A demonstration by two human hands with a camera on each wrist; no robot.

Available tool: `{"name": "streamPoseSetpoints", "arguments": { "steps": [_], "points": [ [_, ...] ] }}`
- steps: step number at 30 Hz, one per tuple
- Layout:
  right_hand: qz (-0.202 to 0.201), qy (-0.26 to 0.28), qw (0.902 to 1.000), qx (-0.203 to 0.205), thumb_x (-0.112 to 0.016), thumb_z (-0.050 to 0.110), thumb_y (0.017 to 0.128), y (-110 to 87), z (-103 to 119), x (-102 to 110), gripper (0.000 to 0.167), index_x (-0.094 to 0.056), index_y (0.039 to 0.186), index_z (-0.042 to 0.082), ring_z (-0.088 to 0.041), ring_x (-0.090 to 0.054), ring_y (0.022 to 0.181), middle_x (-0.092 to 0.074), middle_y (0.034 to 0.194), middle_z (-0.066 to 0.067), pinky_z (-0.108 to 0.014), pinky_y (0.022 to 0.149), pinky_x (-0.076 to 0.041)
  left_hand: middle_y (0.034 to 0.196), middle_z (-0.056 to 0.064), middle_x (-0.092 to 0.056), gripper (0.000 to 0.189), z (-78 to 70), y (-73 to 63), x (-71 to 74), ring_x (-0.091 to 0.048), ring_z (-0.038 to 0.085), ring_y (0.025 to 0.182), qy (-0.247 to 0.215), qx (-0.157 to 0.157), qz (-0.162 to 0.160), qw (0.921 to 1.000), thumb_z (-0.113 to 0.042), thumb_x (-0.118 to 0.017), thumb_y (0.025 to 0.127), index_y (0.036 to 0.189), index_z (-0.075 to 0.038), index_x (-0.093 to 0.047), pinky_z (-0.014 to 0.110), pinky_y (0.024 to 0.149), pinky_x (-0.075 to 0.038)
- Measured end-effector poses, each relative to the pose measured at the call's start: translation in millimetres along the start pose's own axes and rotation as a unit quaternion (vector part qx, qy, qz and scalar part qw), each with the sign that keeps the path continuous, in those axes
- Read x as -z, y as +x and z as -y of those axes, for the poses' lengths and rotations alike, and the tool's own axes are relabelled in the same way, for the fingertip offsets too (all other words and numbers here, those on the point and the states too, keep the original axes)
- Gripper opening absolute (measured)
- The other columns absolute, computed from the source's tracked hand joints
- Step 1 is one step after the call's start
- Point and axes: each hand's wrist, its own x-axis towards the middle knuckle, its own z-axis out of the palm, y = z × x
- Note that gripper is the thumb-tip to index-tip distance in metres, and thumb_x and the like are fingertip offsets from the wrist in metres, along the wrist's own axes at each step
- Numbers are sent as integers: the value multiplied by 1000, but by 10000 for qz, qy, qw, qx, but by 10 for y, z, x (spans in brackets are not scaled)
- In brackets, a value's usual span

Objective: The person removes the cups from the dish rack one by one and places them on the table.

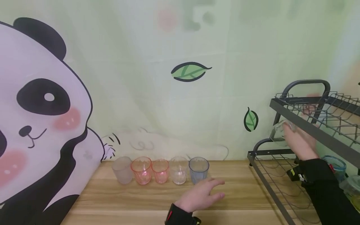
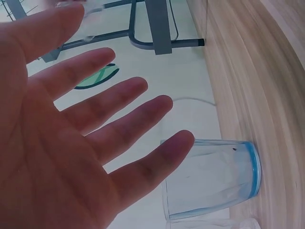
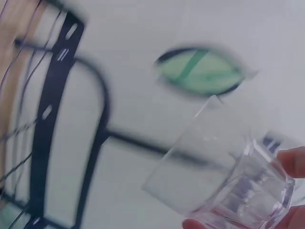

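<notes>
My right hand (image 1: 301,142) grips a clear tumbler (image 3: 238,186) near its thick faceted base. Hand and tumbler are between the upper and lower tiers of a dark metal wire rack (image 1: 306,126), and the tumbler is tilted in the right wrist view. Over the table, my left hand (image 1: 201,194) holds nothing, its fingers spread. Nearest to it stands a blue-tinted glass (image 1: 199,171), the rightmost of a row. Left of that are a clear glass (image 1: 179,172), two pink glasses (image 1: 141,172) and a frosted glass (image 1: 122,171).
On the right, a blue-rimmed glass container (image 1: 334,164) and a clear jar (image 1: 352,187) appear beyond my right sleeve, partly hidden. The rack's lower wire tier (image 1: 277,178) spans the right of the wooden table (image 1: 123,203). Behind is a printed panda backdrop (image 1: 126,78).
</notes>
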Motion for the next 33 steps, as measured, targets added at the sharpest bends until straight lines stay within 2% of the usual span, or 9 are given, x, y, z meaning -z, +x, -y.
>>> {"name": "streamPoseSetpoints", "arguments": {
  "steps": [1,2,3,9,13,19,24,29,33],
  "points": [
    [-115,-538,9984,-120,-24,46,106,-50,74,-28,68,-3,157,7,-45,-3,144,0,160,-23,-60,113,-4,140,2,-52,48,-3,-8,-6,-49,17,127,-16,-8,4,10000,-42,-50,102,141,-16,-52,31,100,-43],
    [-44,-435,9989,-161,-25,49,105,-94,132,-62,70,-4,157,6,-47,-6,143,-4,159,-25,-62,111,-10,140,2,-52,48,-5,-16,-10,-49,17,127,-49,-24,3,10000,-42,-50,102,142,-16,-52,31,100,-43],
    [-92,-1113,9935,-228,-23,51,104,-144,193,-101,76,-3,155,-1,-56,-9,138,-6,155,-34,-68,106,-15,140,2,-52,48,-9,-25,-13,-49,16,126,-89,-30,-5,10000,-42,-50,102,142,-16,-52,31,100,-43],
    [272,-180,9993,-182,-31,52,103,-405,430,-313,80,-6,155,-3,-59,-20,133,-16,150,-40,-71,99,-25,143,2,-49,48,-57,-8,18,-50,15,124,-557,-87,-107,9984,-42,-51,101,143,-18,-51,32,98,-45],
    [452,685,9959,-368,-34,52,103,-578,557,-492,80,-4,156,1,-53,-23,136,-17,152,-36,-68,102,-27,143,2,-48,50,-96,16,43,-51,15,122,-777,-169,-194,9966,-44,-51,101,143,-18,-50,31,96,-45],
    [421,1522,9863,-477,-38,47,104,-765,705,-829,73,-10,157,6,-41,-43,124,-35,140,-30,-53,99,-41,145,6,-45,61,-85,13,67,-50,23,125,-1361,258,-598,9886,-43,-57,98,150,-16,-39,36,95,-46],
    [379,2002,9766,-682,-42,42,104,-865,769,-1084,68,-13,157,9,-35,-48,119,-41,133,-25,-47,100,-44,155,10,-29,76,16,9,93,-42,32,132,-2165,610,-1075,9684,-47,-57,97,157,-21,-18,42,93,-48],
    [410,2444,9662,-715,-46,33,105,-858,810,-1306,60,-21,153,9,-35,-51,118,-45,130,-24,-47,99,-45,157,11,-24,76,113,63,155,-42,32,133,-2827,685,-1458,9456,-48,-56,98,157,-26,-14,46,93,-48],
    [540,2728,9571,-819,-48,26,105,-873,783,-1476,54,-26,149,5,-34,-54,113,-47,127,-25,-46,95,-48,155,18,-23,75,191,72,151,-44,37,130,-3702,828,-1506,9129,-45,-54,99,157,-25,-13,49,92,-50]
  ]
}}
